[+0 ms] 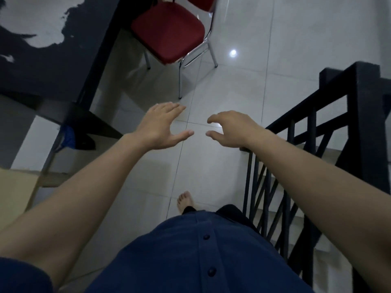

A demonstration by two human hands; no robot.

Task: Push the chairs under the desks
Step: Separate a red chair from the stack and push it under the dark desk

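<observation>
A chair with a red padded seat (pixel 168 31) and chrome legs stands at the top centre, its seat partly beside the edge of a dark desk (pixel 42 66) on the left. My left hand (pixel 157 127) and my right hand (pixel 230 129) are stretched out in front of me over the floor, well short of the chair. Both hands are empty, with fingers spread and slightly curled. The chair's backrest is cut off at the top edge of the view.
A black stair railing (pixel 317 127) runs along the right, with steps going down behind it. White glossy floor tiles (pixel 243 85) lie between desk and railing. A blue object (pixel 67 137) sits under the desk. My bare foot (pixel 185 200) is on the floor below.
</observation>
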